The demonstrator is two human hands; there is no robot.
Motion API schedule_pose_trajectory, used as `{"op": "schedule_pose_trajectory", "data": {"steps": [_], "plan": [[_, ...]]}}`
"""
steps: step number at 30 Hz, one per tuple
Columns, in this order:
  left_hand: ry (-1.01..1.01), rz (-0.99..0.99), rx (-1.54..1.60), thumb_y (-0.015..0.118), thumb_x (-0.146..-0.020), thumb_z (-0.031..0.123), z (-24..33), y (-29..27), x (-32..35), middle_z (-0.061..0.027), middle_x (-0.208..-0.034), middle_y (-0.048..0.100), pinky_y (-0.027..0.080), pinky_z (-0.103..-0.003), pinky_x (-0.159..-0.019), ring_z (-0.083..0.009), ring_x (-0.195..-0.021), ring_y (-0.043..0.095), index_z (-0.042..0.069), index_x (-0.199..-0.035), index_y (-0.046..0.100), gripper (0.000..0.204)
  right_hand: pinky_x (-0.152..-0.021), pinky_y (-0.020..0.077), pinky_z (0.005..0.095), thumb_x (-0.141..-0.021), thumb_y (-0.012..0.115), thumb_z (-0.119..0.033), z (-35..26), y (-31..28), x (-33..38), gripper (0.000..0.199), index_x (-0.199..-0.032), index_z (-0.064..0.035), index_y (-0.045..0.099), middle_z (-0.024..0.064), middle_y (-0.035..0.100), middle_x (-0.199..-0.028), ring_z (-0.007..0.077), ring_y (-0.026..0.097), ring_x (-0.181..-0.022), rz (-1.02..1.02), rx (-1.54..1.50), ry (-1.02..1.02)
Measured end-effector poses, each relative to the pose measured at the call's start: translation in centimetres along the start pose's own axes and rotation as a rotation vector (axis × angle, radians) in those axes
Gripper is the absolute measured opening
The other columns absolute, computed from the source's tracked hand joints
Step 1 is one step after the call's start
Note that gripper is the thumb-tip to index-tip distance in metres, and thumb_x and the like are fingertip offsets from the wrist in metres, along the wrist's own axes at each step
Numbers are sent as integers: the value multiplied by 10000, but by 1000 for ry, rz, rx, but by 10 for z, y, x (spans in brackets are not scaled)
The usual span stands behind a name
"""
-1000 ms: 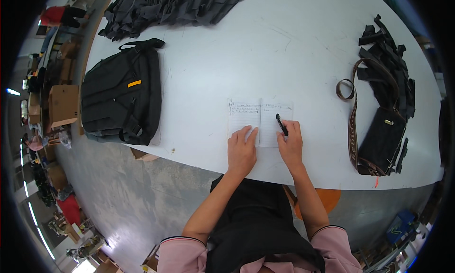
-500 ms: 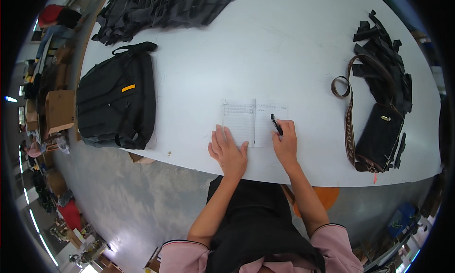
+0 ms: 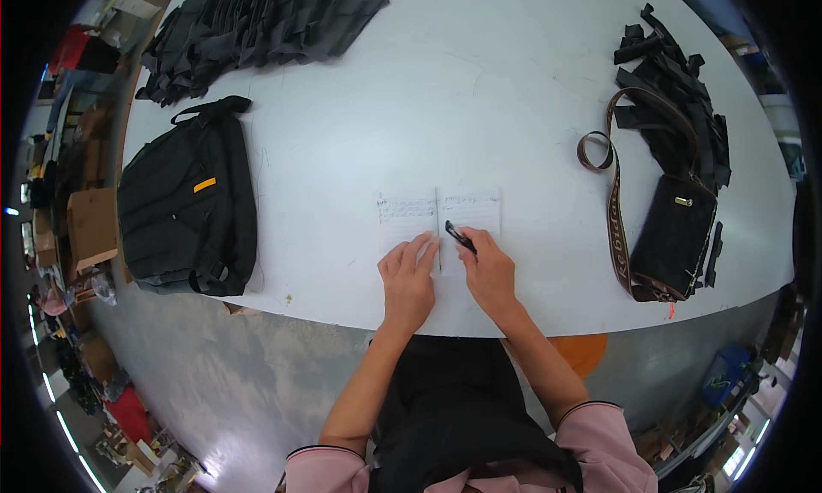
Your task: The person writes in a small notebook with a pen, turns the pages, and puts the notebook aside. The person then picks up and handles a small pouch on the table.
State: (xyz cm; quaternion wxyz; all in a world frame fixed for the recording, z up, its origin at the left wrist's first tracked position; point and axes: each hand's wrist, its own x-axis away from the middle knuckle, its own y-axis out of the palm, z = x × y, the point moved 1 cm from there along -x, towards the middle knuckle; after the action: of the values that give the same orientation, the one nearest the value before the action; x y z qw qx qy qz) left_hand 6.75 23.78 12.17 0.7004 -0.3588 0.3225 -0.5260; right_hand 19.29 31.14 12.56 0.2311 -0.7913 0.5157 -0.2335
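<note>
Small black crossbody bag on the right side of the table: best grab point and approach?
Take the crossbody bag by its brown strap, at the loop lying apart from the body toward the table's middle. Come from above on the bag's left side: the strap there lies on bare table, while black fabric pieces crowd the bag's far and right sides.

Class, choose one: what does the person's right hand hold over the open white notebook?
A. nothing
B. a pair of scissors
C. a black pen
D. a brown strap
C: the right hand has its grip closed on a black pen above the open white notebook, which the left hand presses flat.
</note>
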Motion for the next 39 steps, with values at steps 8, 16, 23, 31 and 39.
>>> {"op": "schedule_pose_trajectory", "data": {"steps": [8,16,23,31,39], "plan": [[-274,101,524,535,-871,48,-9,8,-2,-115,-1082,574,457,-294,-825,-224,-945,571,4,-1136,569,271,-615,461,289,-904,484,-48,5,21,-2,168,-1037,30,551,116,597,-833,182,578,-679,-139,-297,15],[-608,-1,1011,562,-897,144,-13,2,-14,-60,-974,616,441,-256,-800,-128,-869,569,6,-1071,604,227,-606,446,361,-868,536,-114,-8,31,-7,137,-964,-33,593,126,596,-794,292,569,-684,-170,-272,-82],[-767,71,1205,540,-915,132,-11,-3,-18,-58,-942,634,428,-242,-818,-110,-887,558,-4,-1001,617,178,-616,448,302,-885,507,-78,-5,25,-9,193,-1062,-17,554,116,619,-843,222,578,-679,-267,-212,-130],[-721,166,1148,470,-933,71,-23,-1,-14,-103,-893,645,459,-269,-788,-129,-818,577,-10,-964,536,109,-670,457,271,-893,395,19,10,14,-18,201,-1075,-51,443,128,596,-954,179,596,-754,-448,-1074,347],[-394,72,715,472,-867,-15,-20,5,-12,-90,-950,586,453,-300,-729,-176,-784,572,45,-1074,579,241,-702,455,265,-840,532,25,15,26,-13,193,-1003,-34,448,131,588,-882,172,584,-742,-37,-882,27]]}}
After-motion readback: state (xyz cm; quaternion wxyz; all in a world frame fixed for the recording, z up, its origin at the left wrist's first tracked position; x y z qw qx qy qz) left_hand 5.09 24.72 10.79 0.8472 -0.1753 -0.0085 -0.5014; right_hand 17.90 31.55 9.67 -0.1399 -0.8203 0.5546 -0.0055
